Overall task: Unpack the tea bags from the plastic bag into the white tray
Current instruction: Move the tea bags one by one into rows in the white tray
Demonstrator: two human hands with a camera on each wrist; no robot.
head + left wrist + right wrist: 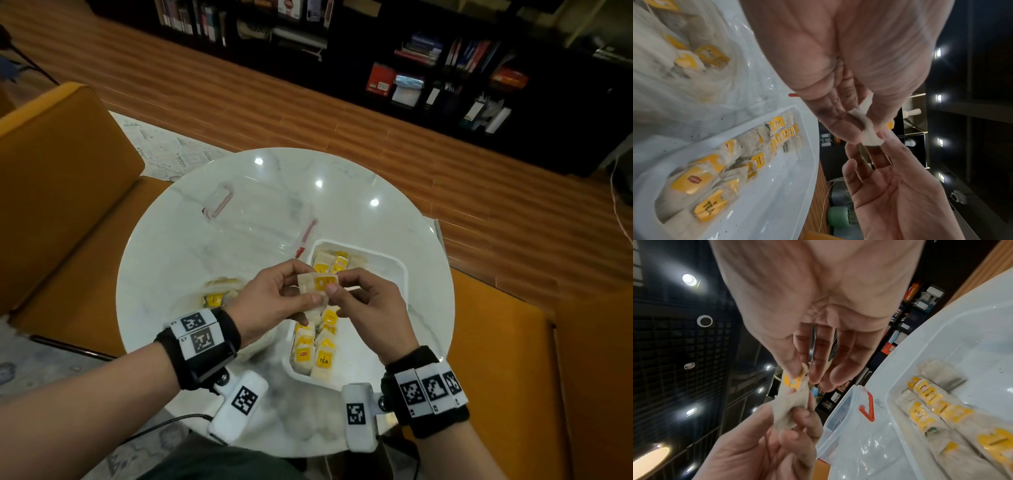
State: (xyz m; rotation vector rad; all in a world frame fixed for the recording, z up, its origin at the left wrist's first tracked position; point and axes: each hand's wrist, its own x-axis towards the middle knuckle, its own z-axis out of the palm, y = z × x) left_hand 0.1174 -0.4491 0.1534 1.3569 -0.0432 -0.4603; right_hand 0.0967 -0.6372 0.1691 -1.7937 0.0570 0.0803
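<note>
One beige tea bag with a yellow tag is held above the white tray, pinched from both sides. My left hand pinches its left edge and my right hand pinches the tag side. The left wrist view shows the tea bag between my left thumb and fingers. Seen from the right wrist, my right fingers pinch the tag end of the tea bag. Several tea bags lie in rows in the tray. The clear plastic bag with more tea bags lies left of the tray.
A clear plastic container with red clips stands behind the bag and tray on the round white marble table. Orange seats flank the table on both sides. A dark bookshelf runs along the back.
</note>
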